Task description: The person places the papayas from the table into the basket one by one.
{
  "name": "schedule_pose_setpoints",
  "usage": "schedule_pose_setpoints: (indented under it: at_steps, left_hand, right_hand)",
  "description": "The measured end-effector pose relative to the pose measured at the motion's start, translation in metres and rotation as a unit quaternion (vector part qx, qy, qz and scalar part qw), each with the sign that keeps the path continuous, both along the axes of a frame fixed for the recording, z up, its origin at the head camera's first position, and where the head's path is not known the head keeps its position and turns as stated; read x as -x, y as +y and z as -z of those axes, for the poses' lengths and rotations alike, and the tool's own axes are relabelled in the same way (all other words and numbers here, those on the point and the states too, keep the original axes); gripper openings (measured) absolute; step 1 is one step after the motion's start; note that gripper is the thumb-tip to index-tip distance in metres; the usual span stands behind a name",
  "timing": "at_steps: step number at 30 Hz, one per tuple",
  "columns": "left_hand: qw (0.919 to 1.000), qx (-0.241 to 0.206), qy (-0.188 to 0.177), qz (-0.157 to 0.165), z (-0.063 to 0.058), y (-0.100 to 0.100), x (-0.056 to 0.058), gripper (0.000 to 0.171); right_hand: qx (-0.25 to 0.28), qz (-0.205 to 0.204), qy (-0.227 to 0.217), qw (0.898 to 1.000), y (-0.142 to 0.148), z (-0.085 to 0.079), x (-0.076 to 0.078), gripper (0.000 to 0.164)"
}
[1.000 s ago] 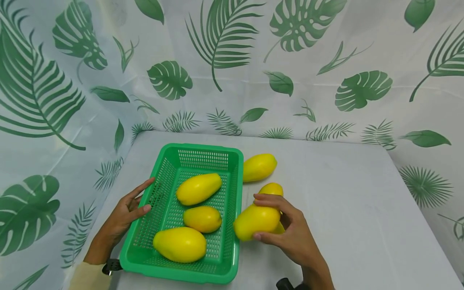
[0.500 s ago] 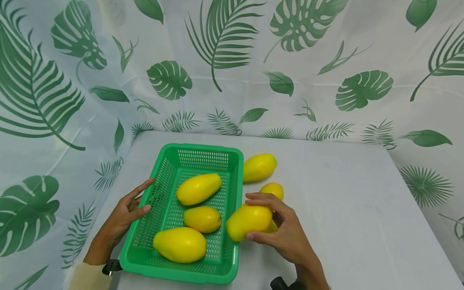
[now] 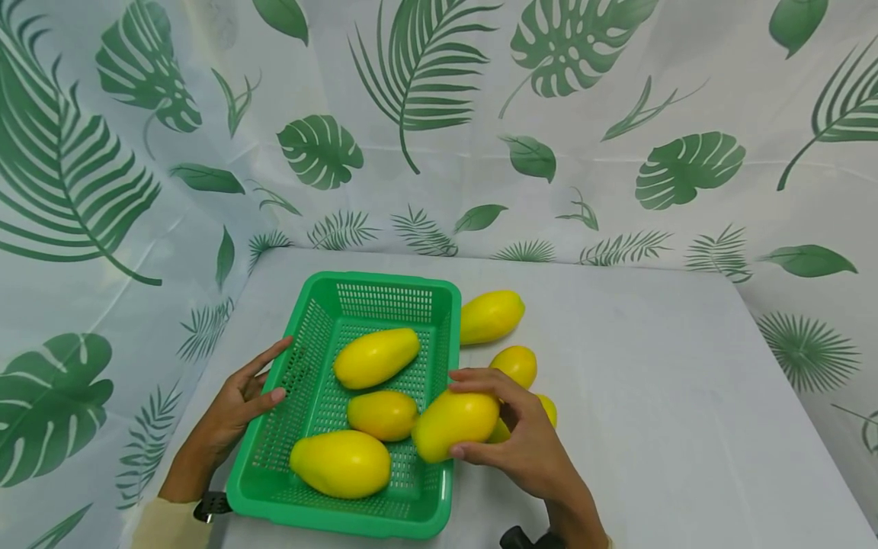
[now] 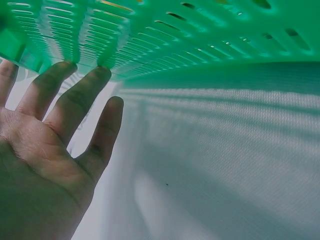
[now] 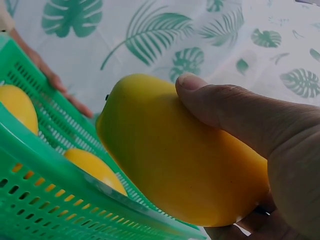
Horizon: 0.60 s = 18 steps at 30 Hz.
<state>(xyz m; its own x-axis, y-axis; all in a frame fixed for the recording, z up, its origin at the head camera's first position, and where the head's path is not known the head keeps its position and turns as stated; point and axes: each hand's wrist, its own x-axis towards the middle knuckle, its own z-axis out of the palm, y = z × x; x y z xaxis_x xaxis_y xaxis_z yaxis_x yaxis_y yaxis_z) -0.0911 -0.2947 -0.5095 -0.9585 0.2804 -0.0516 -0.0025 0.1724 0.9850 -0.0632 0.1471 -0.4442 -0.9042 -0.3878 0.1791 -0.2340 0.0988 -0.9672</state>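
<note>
The right hand (image 3: 527, 433) holds a yellow papaya (image 3: 454, 427) in its fingers over the right rim of the green basket (image 3: 455, 335); the left hand (image 3: 236, 408), fingers spread, touches the opposite side. I see three papayas (image 3: 346, 463) inside, more papayas (image 3: 492, 316) alongside on the tabletop (image 3: 652, 404).

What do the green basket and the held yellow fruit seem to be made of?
The basket looks like moulded plastic: slight sheen, even green colour, regular slots in its walls. The held fruit has a smooth, softly shiny yellow surface; perhaps plastic or foam, though real skin could look similar.
</note>
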Motion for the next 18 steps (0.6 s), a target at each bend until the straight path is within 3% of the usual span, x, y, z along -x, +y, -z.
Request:
schedule_pose_setpoints:
  at_steps: [12,18]
  left_hand:
    - [0.9999,0.011,-0.007,-0.003,-0.0009,0.0021,-0.0009,0.073]
    - [1.0,0.005,-0.003,-0.003,-0.0001,0.0015,0.0,0.072]
  right_hand:
    - [0.004,-0.011,-0.003,1.0,-0.0081,0.0059,0.0041,0.058]
    - [0.001,0.013,-0.002,1.0,-0.0082,0.0046,0.0043,0.058]
